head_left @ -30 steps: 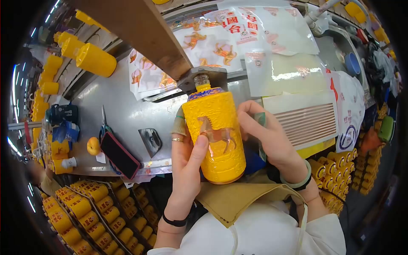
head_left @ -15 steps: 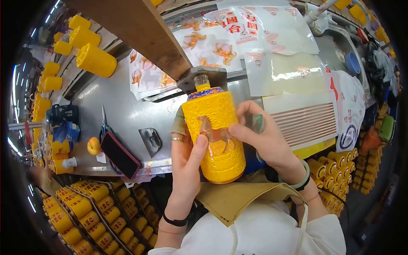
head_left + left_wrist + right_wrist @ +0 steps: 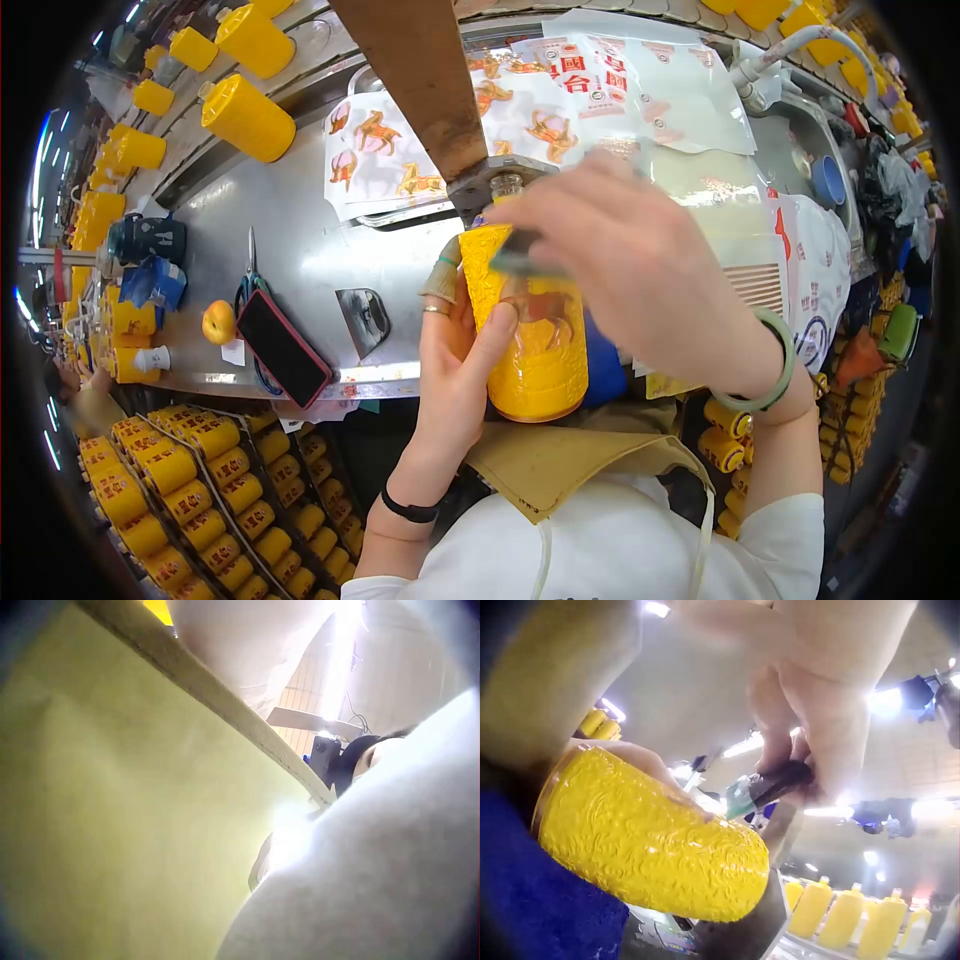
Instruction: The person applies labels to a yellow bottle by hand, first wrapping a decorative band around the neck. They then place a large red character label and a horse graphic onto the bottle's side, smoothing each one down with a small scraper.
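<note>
Left hand [image 3: 450, 375] is curled, its thumb [image 3: 497, 335] angled upward. Left forearm [image 3: 405, 505] lies below it. Right hand [image 3: 640, 255], partly blurred, is above and right of the left hand, fingers bent in a pinch. Right forearm [image 3: 785, 450] slants down behind it.

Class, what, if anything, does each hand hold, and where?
The left hand holds the yellow bottle by its side; the right hand pinches a green and dark piece by its dark end.

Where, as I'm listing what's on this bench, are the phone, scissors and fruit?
Phone [image 3: 284, 348]: head view, middle of its dark screen.
Scissors [image 3: 251, 260]: head view, on the blades.
Fruit [image 3: 219, 322]: head view, middle of its visible side.
</note>
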`<act>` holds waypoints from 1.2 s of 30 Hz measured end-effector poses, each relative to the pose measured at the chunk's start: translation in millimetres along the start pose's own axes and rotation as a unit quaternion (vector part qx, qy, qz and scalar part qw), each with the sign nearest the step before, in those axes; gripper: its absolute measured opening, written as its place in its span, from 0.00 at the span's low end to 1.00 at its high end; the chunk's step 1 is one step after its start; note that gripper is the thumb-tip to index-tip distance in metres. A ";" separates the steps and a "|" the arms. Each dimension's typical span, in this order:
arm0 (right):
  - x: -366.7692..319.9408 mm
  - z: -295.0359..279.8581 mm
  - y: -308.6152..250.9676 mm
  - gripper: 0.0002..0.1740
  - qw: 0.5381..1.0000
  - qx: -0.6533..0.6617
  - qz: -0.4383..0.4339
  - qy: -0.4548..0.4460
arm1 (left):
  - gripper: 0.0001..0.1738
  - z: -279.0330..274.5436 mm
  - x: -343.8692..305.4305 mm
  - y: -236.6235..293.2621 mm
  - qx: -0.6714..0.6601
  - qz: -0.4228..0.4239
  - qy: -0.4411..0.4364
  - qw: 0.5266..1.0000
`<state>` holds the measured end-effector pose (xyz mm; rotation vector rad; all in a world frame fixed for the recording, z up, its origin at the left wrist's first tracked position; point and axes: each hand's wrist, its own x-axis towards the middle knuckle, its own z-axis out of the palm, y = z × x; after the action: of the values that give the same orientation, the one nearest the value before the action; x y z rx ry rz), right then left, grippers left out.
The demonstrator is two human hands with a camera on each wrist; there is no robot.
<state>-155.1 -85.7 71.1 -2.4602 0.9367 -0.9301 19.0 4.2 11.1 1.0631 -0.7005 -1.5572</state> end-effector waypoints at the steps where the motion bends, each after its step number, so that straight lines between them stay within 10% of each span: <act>1: 3.7 -2.0 1.8 0.19 1.000 -0.001 0.000 0.000 | 0.40 -0.2 -0.1 0.6 0.000 0.000 -0.001 1.000; 8: -51.1 10.8 -3.2 0.18 0.975 -0.090 -0.194 0.058 | 0.36 -20.9 -3.4 -22.1 -0.049 0.053 -0.020 0.997; 13: -83.4 9.6 -29.5 0.12 0.978 0.008 -0.209 0.030 | 0.64 -19.2 -22.9 -28.2 0.100 0.166 -0.011 0.981; 14: -80.9 14.3 -22.5 0.13 0.985 -0.010 -0.148 0.087 | 0.81 -39.6 -21.4 -43.9 0.268 0.268 -0.021 0.925; 17: -79.1 13.1 -11.4 0.15 0.984 -0.066 -0.064 0.149 | 0.87 -40.1 -25.2 -37.2 0.481 0.350 -0.044 0.802; 21: -96.0 14.4 -26.9 0.16 0.987 0.023 -0.131 0.095 | 0.72 -27.2 -22.4 -34.1 0.515 0.313 0.005 0.798; 25: -75.6 4.1 -12.8 0.14 0.941 0.115 0.213 0.239 | 0.67 -21.8 -29.4 -26.5 0.507 0.319 -0.008 0.800; 36: -84.9 35.4 0.5 0.10 0.938 0.062 0.288 0.184 | 0.54 -18.3 -33.8 -2.9 0.583 0.287 -0.047 0.759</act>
<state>-179.2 -24.7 6.6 -1.7623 1.5545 -1.1904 35.1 39.2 9.9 1.4083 -1.9905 -0.5050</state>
